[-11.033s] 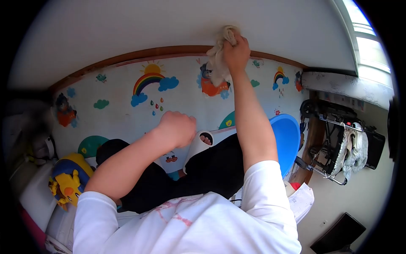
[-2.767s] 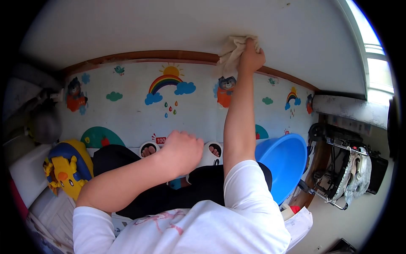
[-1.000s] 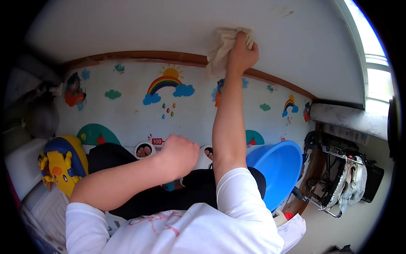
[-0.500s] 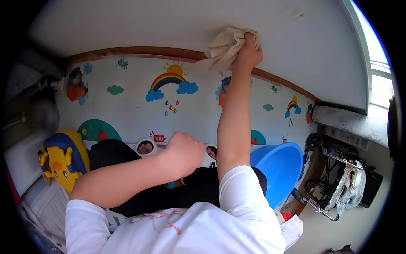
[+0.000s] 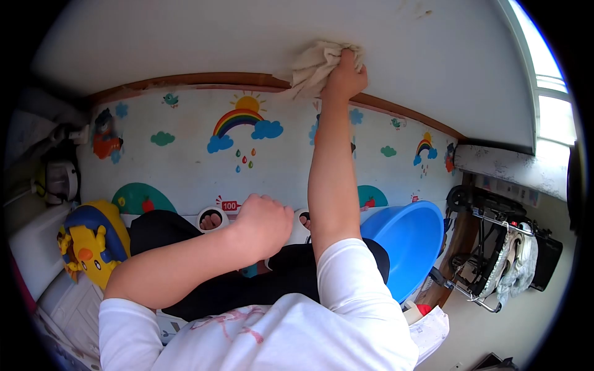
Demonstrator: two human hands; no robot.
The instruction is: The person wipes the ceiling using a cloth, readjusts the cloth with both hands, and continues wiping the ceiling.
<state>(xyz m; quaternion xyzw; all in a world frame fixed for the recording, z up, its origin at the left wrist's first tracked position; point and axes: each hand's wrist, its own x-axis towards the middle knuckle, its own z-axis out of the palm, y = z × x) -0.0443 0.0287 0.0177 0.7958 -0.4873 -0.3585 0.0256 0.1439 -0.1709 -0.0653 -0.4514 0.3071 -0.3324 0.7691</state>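
My right hand (image 5: 344,75) grips a crumpled cream cloth (image 5: 312,68) and presses it against the plain pale wall (image 5: 204,43), just above the brown wooden trim (image 5: 204,79). Part of the cloth hangs down over that trim. My left hand (image 5: 265,226) is curled into a fist in front of my body, over my dark-trousered lap. Its fingers face away from me, so whether anything is inside the fist is hidden. Beneath the trim runs a white panel (image 5: 192,154) with rainbow, cloud and bird pictures.
At my right stands a blue basin (image 5: 405,253). A yellow and blue duck-shaped toy (image 5: 96,241) is at my left. Further right, a folded stroller (image 5: 489,247) has cloths hung on it, below a window (image 5: 554,117). My feet in white slippers rest near the panel.
My right hand and the cloth have shifted slightly left along the wall. The left fist stays nearly where it was, and the view has tilted a little.
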